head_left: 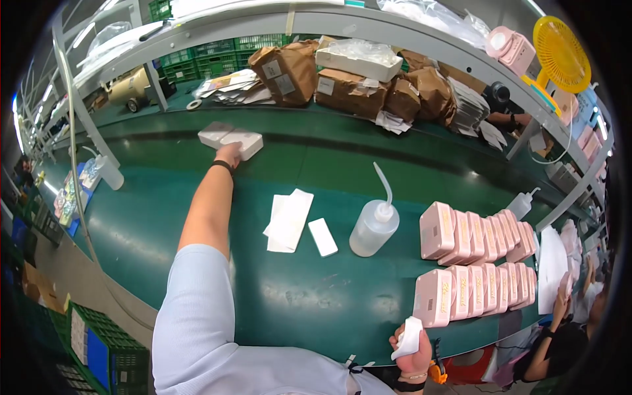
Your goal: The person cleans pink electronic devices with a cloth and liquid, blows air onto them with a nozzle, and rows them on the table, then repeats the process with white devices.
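Observation:
My left arm stretches far across the bench, and my left hand (229,155) grips the near edge of a pale box-shaped piece (249,143). A similar pale piece (215,134) lies right beside it on the green belt. Close to my body at the lower right, my right hand (413,355) is closed around a crumpled white wipe (409,337). Just beyond that hand stand two rows of pink plastic housings (434,299). Between my arms lie folded white sheets (289,220), a small white block (322,237) and a clear squeeze bottle (374,229) with a bent spout.
Brown paper-wrapped packages (283,74) and paper stacks line the far side under a grey shelf (263,25). A yellow fan (561,54) stands on the shelf's right. An orange-handled tool (437,372) is at the near edge. Another person (559,342) works at right; green crates (128,355) stand lower left.

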`<move>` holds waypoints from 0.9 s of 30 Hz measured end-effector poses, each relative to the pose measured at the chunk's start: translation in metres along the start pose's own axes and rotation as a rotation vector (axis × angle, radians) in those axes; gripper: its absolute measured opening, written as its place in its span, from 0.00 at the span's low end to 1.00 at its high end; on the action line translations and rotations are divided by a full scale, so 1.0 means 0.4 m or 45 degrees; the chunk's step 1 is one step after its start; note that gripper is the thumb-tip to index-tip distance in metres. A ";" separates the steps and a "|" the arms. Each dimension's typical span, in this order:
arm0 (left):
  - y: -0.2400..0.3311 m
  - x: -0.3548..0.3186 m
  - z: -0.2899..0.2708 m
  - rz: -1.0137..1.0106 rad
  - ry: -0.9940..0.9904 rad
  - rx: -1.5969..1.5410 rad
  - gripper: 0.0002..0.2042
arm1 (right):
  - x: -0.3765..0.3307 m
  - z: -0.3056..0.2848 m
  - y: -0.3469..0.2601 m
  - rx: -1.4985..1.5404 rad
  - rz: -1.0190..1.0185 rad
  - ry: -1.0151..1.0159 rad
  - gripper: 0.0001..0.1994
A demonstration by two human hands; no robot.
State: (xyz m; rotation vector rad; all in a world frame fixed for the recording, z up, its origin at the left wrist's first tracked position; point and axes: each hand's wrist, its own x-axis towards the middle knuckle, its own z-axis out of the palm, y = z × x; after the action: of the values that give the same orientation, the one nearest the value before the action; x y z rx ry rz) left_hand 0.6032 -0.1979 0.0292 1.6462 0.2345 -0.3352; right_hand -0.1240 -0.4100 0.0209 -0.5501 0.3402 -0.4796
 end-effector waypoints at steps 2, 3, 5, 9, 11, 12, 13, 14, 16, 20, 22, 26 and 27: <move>0.008 -0.062 0.038 0.044 0.075 -0.135 0.20 | -0.002 0.013 -0.006 -0.120 -0.029 0.069 0.21; 0.021 -0.087 0.029 0.054 0.090 -0.131 0.20 | 0.003 0.018 -0.010 -0.175 -0.037 0.087 0.20; 0.040 -0.142 0.012 -0.103 0.156 -0.216 0.20 | 0.009 0.014 -0.013 -0.155 -0.028 0.058 0.20; 0.105 -0.285 -0.101 -0.144 -0.053 -0.208 0.20 | 0.002 0.008 -0.021 -0.148 -0.032 0.031 0.20; 0.141 -0.312 -0.201 -0.150 -0.150 -0.057 0.20 | 0.007 0.013 -0.021 -0.184 -0.044 -0.006 0.20; 0.172 -0.310 -0.277 -0.179 -0.122 0.075 0.19 | 0.009 0.015 -0.015 -0.175 -0.023 -0.026 0.20; 0.202 -0.291 -0.396 -0.119 -0.042 0.254 0.17 | 0.013 0.020 -0.006 -0.157 -0.020 -0.073 0.19; 0.217 -0.286 -0.493 -0.067 0.031 0.435 0.15 | 0.014 0.021 0.000 -0.142 -0.022 -0.113 0.19; 0.182 -0.358 -0.466 0.198 0.029 0.905 0.13 | -0.005 -0.008 -0.023 -0.188 -0.083 -0.063 0.19; 0.149 -0.501 -0.569 0.207 0.245 1.413 0.18 | 0.004 -0.023 -0.005 0.013 -0.064 -0.207 0.22; 0.131 -0.547 -0.574 0.281 0.323 1.676 0.22 | 0.000 -0.010 -0.007 -0.021 -0.040 -0.190 0.21; 0.189 -0.614 -0.410 0.650 0.831 1.846 0.33 | 0.003 -0.002 -0.009 -0.062 -0.009 -0.153 0.21; 0.201 -0.562 -0.387 0.658 0.829 1.841 0.33 | 0.008 0.000 -0.008 -0.071 0.003 -0.143 0.21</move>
State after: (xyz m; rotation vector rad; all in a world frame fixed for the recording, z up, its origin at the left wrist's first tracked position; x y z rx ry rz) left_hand 0.4331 -0.0425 0.1958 3.1178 -0.0044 0.6231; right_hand -0.1221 -0.4139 0.0222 -0.6278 0.2473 -0.4357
